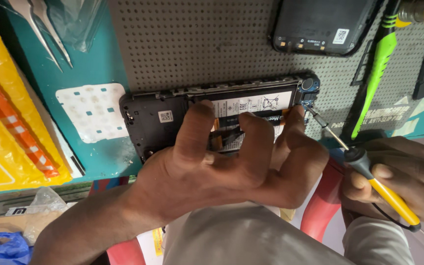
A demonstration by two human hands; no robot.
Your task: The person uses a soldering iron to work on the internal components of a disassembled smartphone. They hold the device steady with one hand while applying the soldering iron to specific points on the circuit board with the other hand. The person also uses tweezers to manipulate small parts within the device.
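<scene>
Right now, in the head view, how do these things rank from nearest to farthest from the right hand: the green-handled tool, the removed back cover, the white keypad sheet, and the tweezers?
Measured from the right hand:
1. Green-handled tool, just above the hand, at the right.
2. Removed back cover, top edge, right of centre.
3. White keypad sheet, far across on the left, on the teal mat.
4. Tweezers, top left corner.

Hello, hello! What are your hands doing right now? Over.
Left hand pinning opened phone. Right hand gripping screwdriver, tip at phone's corner. Nothing blocking.
</scene>
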